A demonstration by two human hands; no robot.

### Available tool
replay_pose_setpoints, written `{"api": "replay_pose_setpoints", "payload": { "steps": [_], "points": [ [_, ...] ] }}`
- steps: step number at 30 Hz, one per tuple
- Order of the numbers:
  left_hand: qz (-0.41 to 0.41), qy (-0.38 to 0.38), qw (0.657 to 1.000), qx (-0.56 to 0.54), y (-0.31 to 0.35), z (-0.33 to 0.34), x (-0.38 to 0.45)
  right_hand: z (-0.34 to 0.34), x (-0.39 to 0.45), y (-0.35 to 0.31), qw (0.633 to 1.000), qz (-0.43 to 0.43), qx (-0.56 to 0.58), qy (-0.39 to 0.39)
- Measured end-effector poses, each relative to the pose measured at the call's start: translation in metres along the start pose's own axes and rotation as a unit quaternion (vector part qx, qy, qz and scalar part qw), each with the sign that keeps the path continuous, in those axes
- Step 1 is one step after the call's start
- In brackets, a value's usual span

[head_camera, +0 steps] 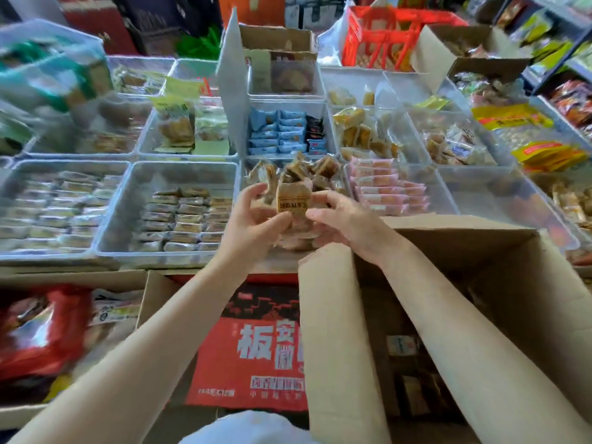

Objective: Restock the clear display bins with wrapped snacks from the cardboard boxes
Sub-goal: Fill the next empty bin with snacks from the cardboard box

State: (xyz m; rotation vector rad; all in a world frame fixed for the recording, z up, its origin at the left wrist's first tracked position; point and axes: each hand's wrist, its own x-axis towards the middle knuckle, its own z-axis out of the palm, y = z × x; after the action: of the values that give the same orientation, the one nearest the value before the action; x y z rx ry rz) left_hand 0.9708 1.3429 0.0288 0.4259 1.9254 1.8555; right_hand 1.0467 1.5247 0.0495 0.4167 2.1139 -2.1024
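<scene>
**Head view: light, crinkly snack held over the front bin**

Nearest, the open cardboard box (448, 315) sits under the right forearm. Just beyond its far flap, both hands meet over the clear bin (256, 169) piled with brown wrapped squares. The left hand (256, 219) and right hand (339, 221) curl their fingers round a wrapped snack (293, 200), pinching its sides. It looks light, with slippery film over a probably soft, crushable cake; holding the sides rather than the sealed ends seems safest.
</scene>
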Motion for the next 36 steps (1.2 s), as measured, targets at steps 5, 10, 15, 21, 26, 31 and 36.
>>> {"api": "replay_pose_setpoints", "payload": {
  "steps": [5, 10, 15, 21, 26, 31, 36],
  "points": [
    [0.046, 0.023, 0.998, 0.048, -0.026, -0.095, 0.025, 0.065, 0.063, -0.001, 0.996, -0.009, -0.083, 0.012],
    [-0.014, 0.131, 0.953, 0.274, -0.078, -0.185, 0.067, 0.101, 0.132, 0.011, 0.987, 0.051, -0.103, 0.108],
    [-0.047, 0.043, 0.842, 0.535, -0.139, -0.250, 0.094, 0.112, 0.190, 0.010, 0.973, 0.074, -0.143, 0.168],
    [-0.072, 0.066, 0.813, 0.575, -0.176, -0.272, 0.112, 0.134, 0.267, 0.020, 0.921, -0.005, -0.347, 0.176],
    [-0.093, 0.077, 0.802, 0.585, -0.183, -0.270, 0.119, 0.151, 0.348, 0.042, 0.741, -0.078, -0.653, 0.132],
    [-0.100, 0.073, 0.802, 0.584, -0.185, -0.271, 0.120, 0.169, 0.407, 0.073, 0.598, -0.024, -0.800, 0.048],
    [-0.105, 0.071, 0.811, 0.570, -0.186, -0.271, 0.122, 0.181, 0.420, 0.099, 0.637, 0.014, -0.769, 0.058]
  ]
}}
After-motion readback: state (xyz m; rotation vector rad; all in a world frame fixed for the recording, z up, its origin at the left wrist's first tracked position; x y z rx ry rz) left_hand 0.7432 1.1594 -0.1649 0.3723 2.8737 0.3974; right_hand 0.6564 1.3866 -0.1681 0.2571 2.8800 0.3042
